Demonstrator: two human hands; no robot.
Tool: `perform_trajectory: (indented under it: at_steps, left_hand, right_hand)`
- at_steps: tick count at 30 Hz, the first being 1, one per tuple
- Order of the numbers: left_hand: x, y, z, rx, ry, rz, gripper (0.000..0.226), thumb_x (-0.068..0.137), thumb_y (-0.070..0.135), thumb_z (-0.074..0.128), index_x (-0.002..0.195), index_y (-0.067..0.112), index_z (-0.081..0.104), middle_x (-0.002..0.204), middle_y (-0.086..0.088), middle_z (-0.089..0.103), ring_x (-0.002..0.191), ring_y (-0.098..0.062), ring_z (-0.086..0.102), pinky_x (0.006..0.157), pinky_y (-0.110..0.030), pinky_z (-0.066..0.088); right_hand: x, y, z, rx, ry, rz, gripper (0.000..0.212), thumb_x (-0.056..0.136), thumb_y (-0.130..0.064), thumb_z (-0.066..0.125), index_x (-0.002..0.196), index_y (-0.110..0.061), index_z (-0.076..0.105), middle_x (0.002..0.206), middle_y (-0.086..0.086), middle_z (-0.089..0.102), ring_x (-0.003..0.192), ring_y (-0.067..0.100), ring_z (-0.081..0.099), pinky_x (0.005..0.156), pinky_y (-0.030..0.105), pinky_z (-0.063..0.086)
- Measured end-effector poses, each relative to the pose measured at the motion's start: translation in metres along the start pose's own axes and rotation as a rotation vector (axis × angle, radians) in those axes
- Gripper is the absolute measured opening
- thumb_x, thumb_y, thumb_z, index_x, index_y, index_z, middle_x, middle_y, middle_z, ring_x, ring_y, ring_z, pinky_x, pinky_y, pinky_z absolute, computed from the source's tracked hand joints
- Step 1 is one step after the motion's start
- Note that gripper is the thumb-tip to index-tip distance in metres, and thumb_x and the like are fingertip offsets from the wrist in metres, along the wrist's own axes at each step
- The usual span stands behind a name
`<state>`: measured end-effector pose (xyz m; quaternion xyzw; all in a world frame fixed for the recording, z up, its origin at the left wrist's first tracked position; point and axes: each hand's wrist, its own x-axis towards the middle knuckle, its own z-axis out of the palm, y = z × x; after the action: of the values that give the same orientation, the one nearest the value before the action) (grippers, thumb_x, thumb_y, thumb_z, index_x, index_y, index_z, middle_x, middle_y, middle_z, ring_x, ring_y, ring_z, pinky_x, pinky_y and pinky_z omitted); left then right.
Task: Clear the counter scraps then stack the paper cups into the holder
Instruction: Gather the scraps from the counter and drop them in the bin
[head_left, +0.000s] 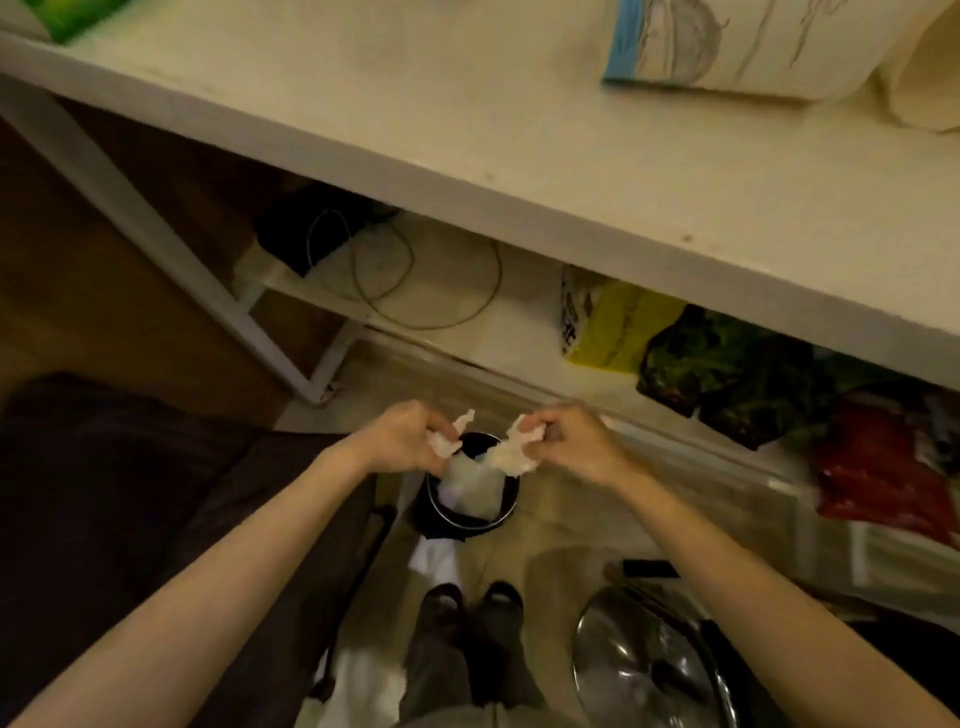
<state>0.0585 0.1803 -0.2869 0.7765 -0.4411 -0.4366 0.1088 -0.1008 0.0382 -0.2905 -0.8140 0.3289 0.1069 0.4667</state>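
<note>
Both my hands are held low over a small black bin (470, 522) on the floor. My left hand (402, 436) grips a crumpled white paper scrap (451, 435). In my right hand (571, 439) is a second crumpled white scrap (511, 451). The two scraps hang just above the bin's mouth, a little apart from each other. White paper or a liner (475, 486) lies inside the bin. No paper cups or cup holder are in view.
The white counter (467, 119) runs across the top, with a paper bag (727, 47) at its far right. A lower shelf holds cables (415, 275) and coloured packets (727, 374). A shiny metal lid (649, 665) sits at lower right, a dark seat (130, 493) at left.
</note>
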Motion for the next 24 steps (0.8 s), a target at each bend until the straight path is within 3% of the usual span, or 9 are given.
perform_trajectory:
  at_steps: [2, 5, 8, 10, 12, 15, 18, 20, 24]
  left_hand:
    - [0.018, -0.023, 0.026, -0.059, 0.0, -0.06, 0.043, 0.075, 0.014, 0.066, 0.117, 0.011, 0.057, 0.125, -0.011, 0.055, 0.115, -0.025, 0.049, 0.086, -0.028, 0.038]
    - [0.047, -0.059, 0.071, -0.116, 0.066, -0.12, 0.032, 0.08, 0.005, 0.058, 0.112, 0.008, 0.061, 0.121, -0.015, 0.06, 0.113, -0.027, 0.054, 0.092, -0.028, 0.04]
    - [0.081, -0.1, 0.118, -0.128, 0.133, -0.069, 0.026, 0.083, 0.003, 0.054, 0.107, 0.006, 0.064, 0.115, -0.016, 0.066, 0.107, -0.026, 0.06, 0.082, -0.015, 0.038]
    - [0.105, -0.124, 0.144, -0.155, 0.175, -0.066, 0.024, 0.083, 0.007, 0.056, 0.105, 0.006, 0.065, 0.111, -0.016, 0.068, 0.102, -0.026, 0.062, 0.077, -0.018, 0.041]
    - [0.13, -0.147, 0.17, -0.175, 0.248, -0.079, 0.023, 0.084, 0.012, 0.057, 0.105, 0.009, 0.065, 0.108, -0.015, 0.068, 0.099, -0.028, 0.063, 0.078, -0.029, 0.048]
    - [0.168, -0.178, 0.209, -0.229, 0.267, -0.091, 0.023, 0.084, 0.011, 0.056, 0.106, 0.009, 0.064, 0.109, -0.016, 0.068, 0.099, -0.028, 0.063, 0.083, -0.033, 0.049]
    - [0.215, -0.213, 0.251, -0.284, 0.28, -0.14, 0.025, 0.084, 0.009, 0.056, 0.107, 0.01, 0.063, 0.112, -0.015, 0.067, 0.1, -0.026, 0.062, 0.082, -0.026, 0.048]
    - [0.241, -0.228, 0.269, -0.281, 0.263, -0.164, 0.031, 0.083, 0.011, 0.056, 0.115, 0.01, 0.058, 0.119, -0.014, 0.063, 0.108, -0.026, 0.058, 0.091, -0.03, 0.046]
    - [0.265, -0.24, 0.285, -0.221, 0.056, -0.143, 0.064, 0.082, 0.019, 0.06, 0.138, 0.017, 0.029, 0.141, -0.012, 0.043, 0.127, -0.029, 0.042, 0.103, -0.035, 0.036]
  right_hand:
    - [0.018, 0.03, 0.03, 0.108, 0.049, 0.095, 0.03, 0.082, 0.0, 0.06, 0.112, 0.001, 0.061, 0.092, 0.01, 0.06, 0.072, 0.015, 0.054, 0.051, 0.004, 0.037]
    - [0.043, 0.077, 0.076, 0.187, 0.067, 0.214, 0.033, 0.085, 0.002, 0.056, 0.117, 0.004, 0.058, 0.1, 0.009, 0.058, 0.079, 0.015, 0.055, 0.056, 0.007, 0.038]
    - [0.071, 0.123, 0.121, 0.197, 0.077, 0.283, 0.028, 0.082, 0.007, 0.056, 0.11, 0.011, 0.058, 0.108, 0.022, 0.062, 0.092, 0.029, 0.058, 0.061, 0.009, 0.036]
    - [0.094, 0.151, 0.146, 0.176, 0.108, 0.295, 0.029, 0.081, 0.005, 0.057, 0.109, 0.008, 0.061, 0.11, 0.022, 0.061, 0.101, 0.032, 0.059, 0.059, 0.002, 0.036]
    - [0.116, 0.174, 0.167, 0.139, 0.087, 0.282, 0.026, 0.08, -0.003, 0.057, 0.105, 0.0, 0.065, 0.102, 0.009, 0.055, 0.094, 0.019, 0.056, 0.056, -0.003, 0.035]
    - [0.15, 0.213, 0.201, 0.07, 0.051, 0.294, 0.017, 0.078, -0.006, 0.054, 0.088, 0.002, 0.066, 0.091, 0.015, 0.056, 0.081, 0.024, 0.055, 0.054, 0.014, 0.037]
    - [0.189, 0.256, 0.239, 0.035, 0.028, 0.329, 0.034, 0.08, -0.003, 0.057, 0.114, 0.0, 0.059, 0.115, 0.021, 0.058, 0.102, 0.032, 0.058, 0.072, 0.021, 0.04]
    - [0.209, 0.277, 0.256, 0.031, -0.017, 0.336, 0.042, 0.081, -0.006, 0.058, 0.122, -0.005, 0.052, 0.121, 0.02, 0.054, 0.105, 0.033, 0.056, 0.08, 0.026, 0.045]
    - [0.224, 0.294, 0.271, -0.033, -0.137, 0.284, 0.063, 0.085, -0.011, 0.057, 0.14, -0.015, 0.027, 0.132, 0.019, 0.042, 0.12, 0.035, 0.045, 0.097, 0.036, 0.041]
